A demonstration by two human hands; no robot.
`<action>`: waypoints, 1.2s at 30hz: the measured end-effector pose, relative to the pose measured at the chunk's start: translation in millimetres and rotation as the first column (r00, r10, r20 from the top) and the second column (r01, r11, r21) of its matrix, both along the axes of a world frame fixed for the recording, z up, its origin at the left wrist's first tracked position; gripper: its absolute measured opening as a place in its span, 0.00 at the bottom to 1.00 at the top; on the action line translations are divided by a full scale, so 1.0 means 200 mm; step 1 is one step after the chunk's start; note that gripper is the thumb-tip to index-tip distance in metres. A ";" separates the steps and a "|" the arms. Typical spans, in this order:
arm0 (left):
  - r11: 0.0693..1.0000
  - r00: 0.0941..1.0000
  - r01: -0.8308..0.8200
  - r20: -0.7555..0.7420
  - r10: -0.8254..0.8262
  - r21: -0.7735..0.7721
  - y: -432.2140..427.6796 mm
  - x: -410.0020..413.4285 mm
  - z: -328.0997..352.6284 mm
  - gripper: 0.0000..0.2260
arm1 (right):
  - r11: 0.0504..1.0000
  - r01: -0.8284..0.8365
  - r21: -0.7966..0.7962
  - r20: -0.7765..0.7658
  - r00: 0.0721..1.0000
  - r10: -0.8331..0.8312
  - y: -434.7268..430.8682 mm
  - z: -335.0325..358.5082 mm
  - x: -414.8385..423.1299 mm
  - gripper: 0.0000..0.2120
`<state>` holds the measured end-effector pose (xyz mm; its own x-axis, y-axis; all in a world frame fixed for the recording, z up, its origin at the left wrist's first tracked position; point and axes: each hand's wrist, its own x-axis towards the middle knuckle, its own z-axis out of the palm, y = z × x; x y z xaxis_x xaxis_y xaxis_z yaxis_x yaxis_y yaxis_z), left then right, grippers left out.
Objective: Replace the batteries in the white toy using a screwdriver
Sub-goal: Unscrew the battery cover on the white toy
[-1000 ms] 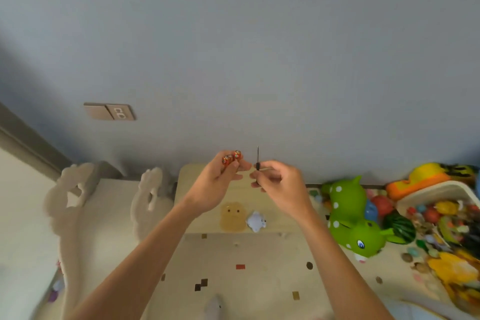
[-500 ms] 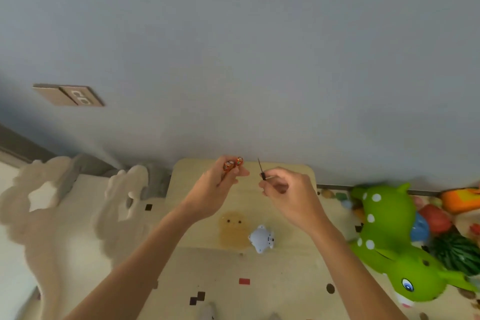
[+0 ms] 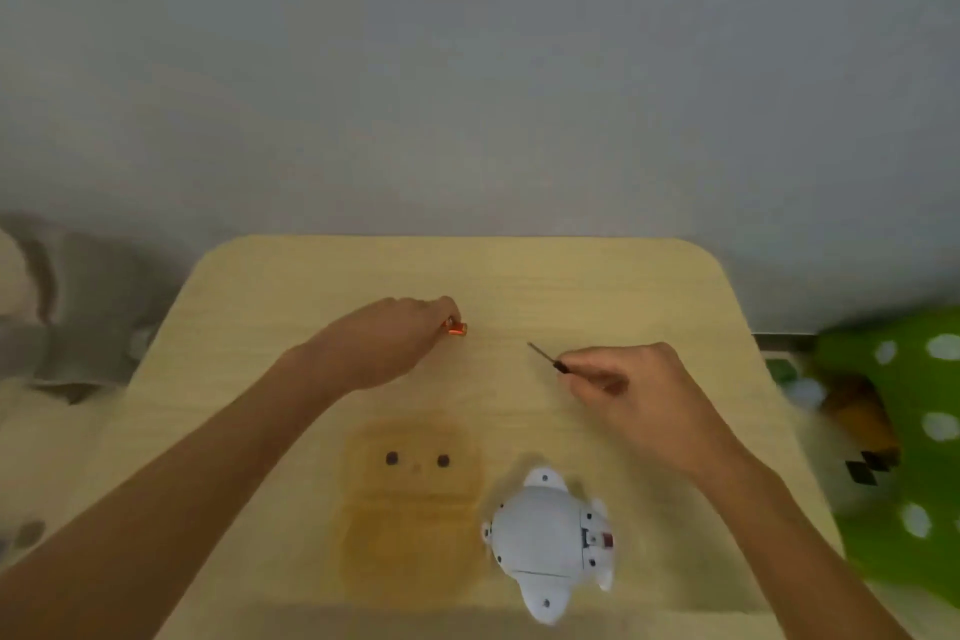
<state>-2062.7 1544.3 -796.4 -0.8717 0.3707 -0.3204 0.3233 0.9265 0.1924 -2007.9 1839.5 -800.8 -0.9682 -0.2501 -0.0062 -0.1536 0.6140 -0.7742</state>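
The white toy (image 3: 549, 538) lies belly-up near the front right of the small wooden table (image 3: 571, 276). My left hand (image 3: 387, 340) rests low on the tabletop at mid-left, fingers closed around orange batteries (image 3: 457, 327) whose ends stick out at the fingertips. My right hand (image 3: 631, 392) is to the right of it, pinching a thin screwdriver (image 3: 548, 358) by its dark handle, the tip pointing up-left just above the wood. Both hands are well behind the toy and apart from it.
A brown bear-face print (image 3: 415, 494) marks the tabletop left of the toy. A green spotted toy (image 3: 904, 431) stands off the table's right edge. A grey wall rises behind the table, and pale carved furniture (image 3: 31, 327) sits at the left.
The camera tilted down and closer to the table. Both hands came down from in front of the wall to the tabletop, still holding the batteries and the screwdriver.
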 end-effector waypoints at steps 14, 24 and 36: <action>0.965 0.996 0.078 -0.070 -0.063 0.249 -0.09 0.00 -0.28 0.25 | 0.945 -0.171 0.280 -0.404 0.872 0.277 0.00 -0.23 -0.08 0.11; 0.921 0.996 0.045 -0.088 -0.012 0.386 -0.14 0.02 -0.31 0.30 | 0.956 -0.099 0.276 -0.366 0.909 0.200 0.09 -0.19 0.05 0.11; 0.883 0.986 0.010 -0.150 0.069 0.470 -0.13 0.16 -0.15 0.25 | 0.977 -0.101 -0.186 -0.296 0.954 0.042 0.20 0.07 0.31 0.09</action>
